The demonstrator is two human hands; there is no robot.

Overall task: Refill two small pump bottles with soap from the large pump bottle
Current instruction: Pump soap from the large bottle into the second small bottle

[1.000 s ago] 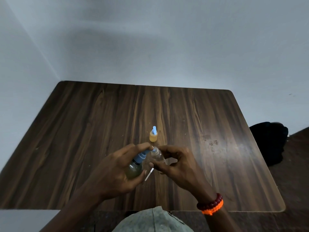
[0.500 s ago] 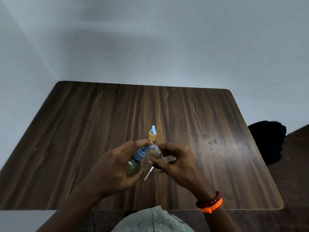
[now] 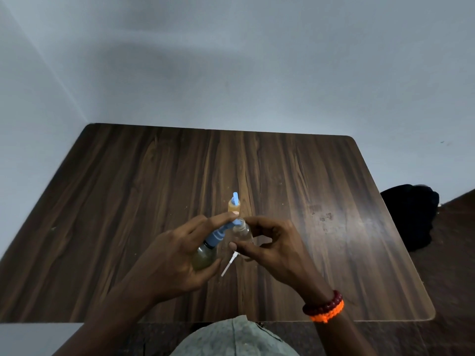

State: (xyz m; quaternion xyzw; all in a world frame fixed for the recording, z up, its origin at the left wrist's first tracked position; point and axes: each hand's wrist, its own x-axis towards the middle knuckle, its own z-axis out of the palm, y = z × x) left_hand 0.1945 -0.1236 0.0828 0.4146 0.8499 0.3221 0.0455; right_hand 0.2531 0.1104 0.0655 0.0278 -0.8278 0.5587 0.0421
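My left hand [image 3: 172, 255] grips the large pump bottle [image 3: 205, 255], tilted to the right, with a finger on its blue pump head [image 3: 218, 233]. The spout rests at the open mouth of a small clear bottle [image 3: 241, 232], which my right hand [image 3: 275, 250] holds between thumb and fingers. A white dip tube [image 3: 228, 264] sticks out below my right thumb; its pump head is hidden. A second small bottle [image 3: 234, 205], amber with a blue pump, stands upright on the table just beyond my hands.
The dark wooden table [image 3: 128, 201] fills the view, with pale walls behind and to the left. A black bag [image 3: 411, 214] lies on the floor past the table's right edge. Beaded red and orange bracelets [image 3: 325, 308] circle my right wrist.
Both hands have drifted slightly up and closer together. The large bottle's spout has come to the small clear bottle's mouth.
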